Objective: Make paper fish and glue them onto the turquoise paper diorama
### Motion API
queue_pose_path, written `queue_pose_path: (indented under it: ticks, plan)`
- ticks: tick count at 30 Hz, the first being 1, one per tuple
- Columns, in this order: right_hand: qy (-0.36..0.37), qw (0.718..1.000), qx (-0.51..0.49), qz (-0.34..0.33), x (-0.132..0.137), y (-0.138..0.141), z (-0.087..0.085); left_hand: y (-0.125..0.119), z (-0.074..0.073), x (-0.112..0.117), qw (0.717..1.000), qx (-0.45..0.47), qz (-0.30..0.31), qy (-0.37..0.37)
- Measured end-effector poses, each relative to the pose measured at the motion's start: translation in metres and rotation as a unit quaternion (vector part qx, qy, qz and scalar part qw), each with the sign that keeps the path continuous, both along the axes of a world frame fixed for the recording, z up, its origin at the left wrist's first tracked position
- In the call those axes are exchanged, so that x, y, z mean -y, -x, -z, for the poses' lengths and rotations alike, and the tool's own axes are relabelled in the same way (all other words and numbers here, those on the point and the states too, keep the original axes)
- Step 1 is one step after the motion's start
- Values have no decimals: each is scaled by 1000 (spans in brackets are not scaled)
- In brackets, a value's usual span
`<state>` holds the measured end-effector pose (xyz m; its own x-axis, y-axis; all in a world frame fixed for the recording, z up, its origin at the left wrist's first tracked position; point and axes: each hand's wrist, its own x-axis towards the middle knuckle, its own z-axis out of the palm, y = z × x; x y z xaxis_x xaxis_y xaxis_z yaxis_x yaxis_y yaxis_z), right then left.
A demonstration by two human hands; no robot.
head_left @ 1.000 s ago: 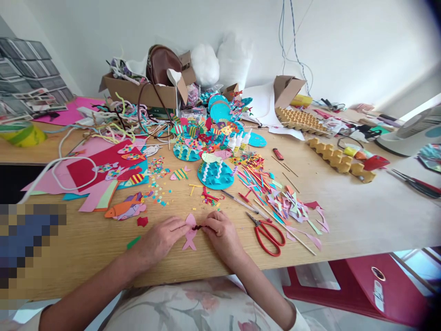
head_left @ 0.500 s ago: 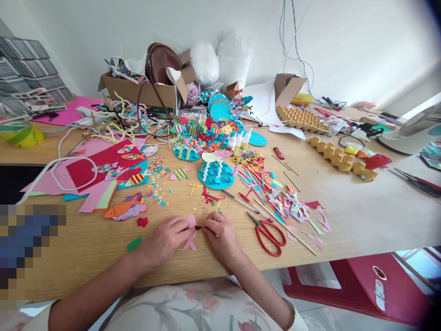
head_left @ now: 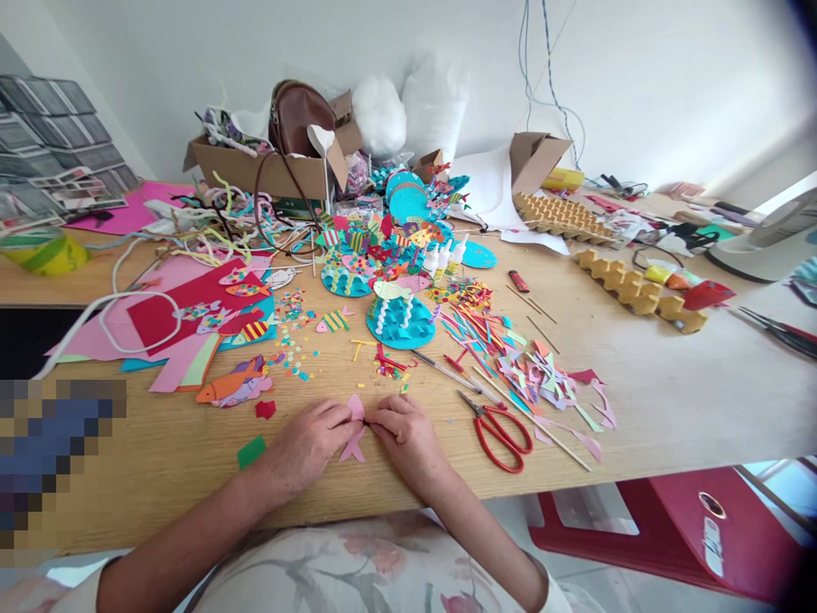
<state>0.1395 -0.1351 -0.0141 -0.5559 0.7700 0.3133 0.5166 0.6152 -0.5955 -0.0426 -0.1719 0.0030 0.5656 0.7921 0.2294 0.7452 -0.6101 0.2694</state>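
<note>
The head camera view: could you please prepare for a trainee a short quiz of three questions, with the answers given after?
1. Multiple choice: which tool lies to the right of the right hand?
a) a hammer
b) red-handled scissors
c) a ruler

2. True or false: the left hand covers part of the pink paper fish.

3. Fill in the missing colour: the small paper piece nearest the left forearm is ____.

Key: 1. b; 2. true; 3. green.
</note>
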Motion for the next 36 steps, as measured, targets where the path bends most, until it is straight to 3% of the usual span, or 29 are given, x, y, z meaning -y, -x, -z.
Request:
queue_pose_path:
  ticks: [8, 19, 36]
  plan:
    - [-20, 1000, -14, -6, 0, 2, 3, 15, 5, -3, 994, 97, 19, 54]
    - [-54, 998, 17, -14, 2, 2, 6, 7, 4, -1, 998, 59, 8, 35]
    - [-59, 990, 108, -67, 6, -1, -3, 3, -4, -3, 996, 34, -11, 83]
